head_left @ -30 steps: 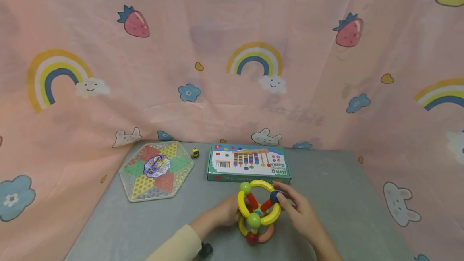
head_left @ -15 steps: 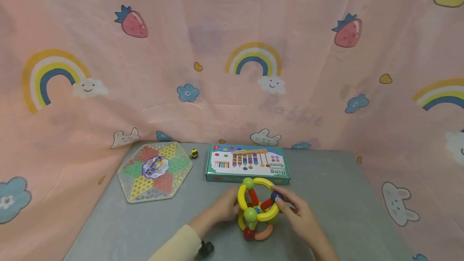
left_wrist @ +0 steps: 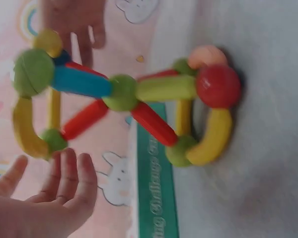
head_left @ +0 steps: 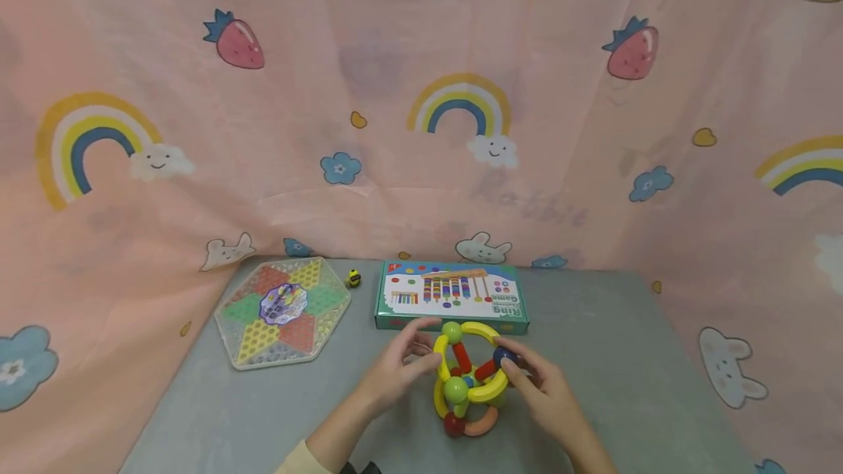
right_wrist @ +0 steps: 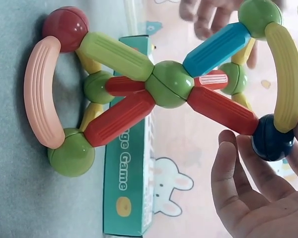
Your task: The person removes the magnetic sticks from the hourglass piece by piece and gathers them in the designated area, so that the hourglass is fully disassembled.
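A frame of magnetic rods and balls (right_wrist: 170, 84) stands upright on the grey table, a ring at its top and another at its base. Yellow curved rods and green balls form most of the upper ring; red, blue and green straight rods meet at a central green ball (left_wrist: 123, 92). My right hand (head_left: 549, 397) pinches the dark blue ball (right_wrist: 272, 138) on the upper ring. On the other side, my left hand (head_left: 388, 375) has its fingers loosely spread beside the ring, near a green ball (left_wrist: 53, 141). Whether those fingertips touch it, I cannot tell.
Behind the frame lies a green Ring Game box (head_left: 453, 298). A hexagonal Chinese checkers board (head_left: 283, 313) is at the back left, with a small yellow-and-black toy (head_left: 353, 279) between board and box. A pink patterned cloth (head_left: 421, 189) hangs behind the table.
My left hand has come out from behind the frame to its left side, its fingers loosening. The frame shifted slightly away, then stayed put. My right hand keeps its pinch on the blue ball.
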